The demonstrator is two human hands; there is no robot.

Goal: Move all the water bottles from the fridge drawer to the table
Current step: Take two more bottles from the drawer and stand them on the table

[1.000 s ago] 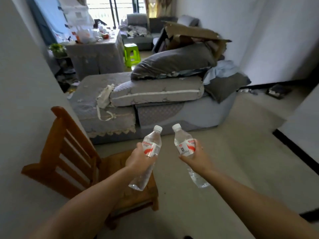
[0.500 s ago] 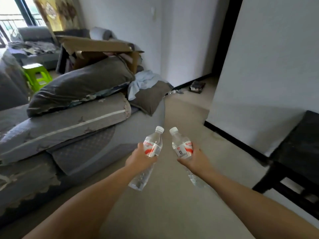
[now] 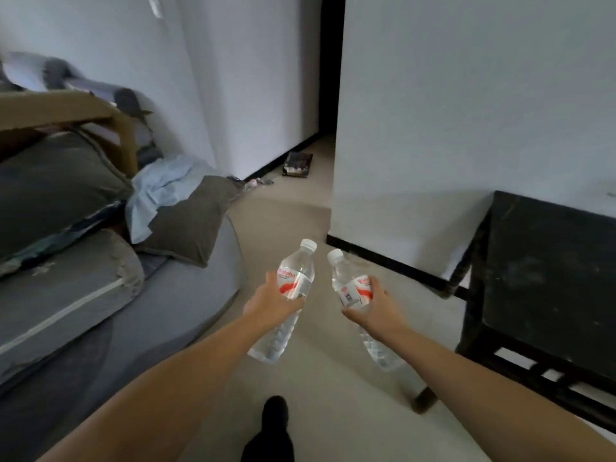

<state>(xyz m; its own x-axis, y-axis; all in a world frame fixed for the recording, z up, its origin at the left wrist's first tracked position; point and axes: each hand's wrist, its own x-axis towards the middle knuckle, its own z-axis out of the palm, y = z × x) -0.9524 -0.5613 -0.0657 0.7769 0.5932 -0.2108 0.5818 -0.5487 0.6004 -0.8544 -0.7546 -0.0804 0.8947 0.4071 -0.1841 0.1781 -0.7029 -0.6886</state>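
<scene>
I carry two clear water bottles with white caps and red-and-white labels, held out in front of me over the floor. My left hand (image 3: 270,303) grips the left bottle (image 3: 295,278) around its middle, cap tilted up and to the right. My right hand (image 3: 378,305) grips the right bottle (image 3: 350,285) around its label, cap tilted up and to the left. A black table (image 3: 550,261) stands at the right against the white wall, its top at about the height of my right hand. The fridge drawer is out of view.
A grey sofa (image 3: 173,295) piled with cushions and a light blue cloth fills the left side. A dark doorway (image 3: 328,78) opens straight ahead, with a small dark object (image 3: 297,164) on the floor near it. My dark shoe (image 3: 274,415) is on the beige floor below.
My view has swung to the right: the wooden chair and far room have left the frame, and the black table and white wall have come in. Both hands still hold their bottles.
</scene>
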